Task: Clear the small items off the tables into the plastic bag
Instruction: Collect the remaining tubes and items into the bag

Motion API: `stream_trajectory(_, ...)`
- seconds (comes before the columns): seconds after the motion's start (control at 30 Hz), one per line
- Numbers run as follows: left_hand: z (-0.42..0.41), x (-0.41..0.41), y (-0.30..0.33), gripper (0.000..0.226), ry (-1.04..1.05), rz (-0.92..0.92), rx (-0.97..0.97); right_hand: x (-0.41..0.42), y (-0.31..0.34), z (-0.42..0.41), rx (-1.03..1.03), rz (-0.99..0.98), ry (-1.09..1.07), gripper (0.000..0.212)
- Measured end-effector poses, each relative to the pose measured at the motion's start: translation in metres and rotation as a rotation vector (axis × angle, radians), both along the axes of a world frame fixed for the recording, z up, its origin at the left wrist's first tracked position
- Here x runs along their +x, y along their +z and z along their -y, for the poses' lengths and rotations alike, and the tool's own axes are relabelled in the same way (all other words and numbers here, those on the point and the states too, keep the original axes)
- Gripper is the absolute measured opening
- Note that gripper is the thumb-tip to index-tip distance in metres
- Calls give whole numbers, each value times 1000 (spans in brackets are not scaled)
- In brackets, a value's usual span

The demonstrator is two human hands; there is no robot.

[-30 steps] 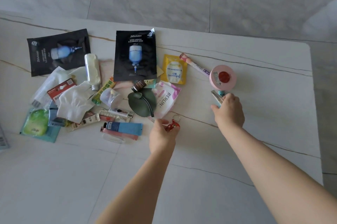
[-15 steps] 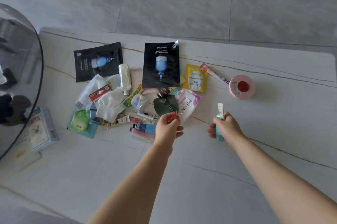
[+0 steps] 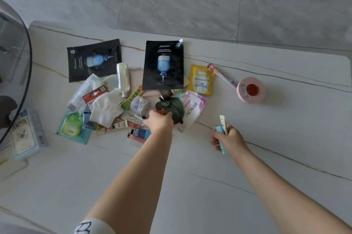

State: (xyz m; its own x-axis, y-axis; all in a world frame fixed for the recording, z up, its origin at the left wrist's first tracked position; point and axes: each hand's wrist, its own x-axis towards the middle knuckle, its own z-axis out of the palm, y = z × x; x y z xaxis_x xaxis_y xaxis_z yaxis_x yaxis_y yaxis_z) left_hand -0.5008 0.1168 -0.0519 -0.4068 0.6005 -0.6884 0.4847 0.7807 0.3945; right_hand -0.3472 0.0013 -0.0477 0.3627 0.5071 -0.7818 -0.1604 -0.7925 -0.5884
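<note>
On the white table (image 3: 285, 157) we see our left hand (image 3: 159, 122) over the green pouch (image 3: 174, 109) at the pile's right edge, fingers curled around a small red keychain (image 3: 162, 112). Farther right, our right hand (image 3: 230, 141) is closed on a teal tube (image 3: 221, 136) and a white sachet (image 3: 223, 122), their long axes near upright, tips pointing away from us.

We see a white marble worktop (image 3: 247, 186) veined in thin brown-gold lines, two black sheet-mask sachets (image 3: 163, 65) printed with pale blue bottles, a yellow sachet (image 3: 201, 80), a round pink tape roll (image 3: 251, 90) with a red centre, and a dark green pouch (image 3: 176, 107).
</note>
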Motion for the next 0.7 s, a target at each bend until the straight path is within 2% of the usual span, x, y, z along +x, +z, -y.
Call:
stream_trajectory(0.23,6,-10,6,45,157,227,-11,0,14,3,16,11,29,12)
stream_trajectory(0.33,16,-12,22,47,314,400,-15,-3,29,2,37,-12,20,13)
stream_trajectory(0.43,32,-19,49,61,415,577,-58,-10,50,1,45,-50,21,13)
stream_trajectory(0.57,62,-36,94,34,449,747,-62,-22,91,6,76,-108,39,12)
stream_trajectory(0.7,95,-62,153,30,539,832,16,-41,149,17,100,-155,106,10)
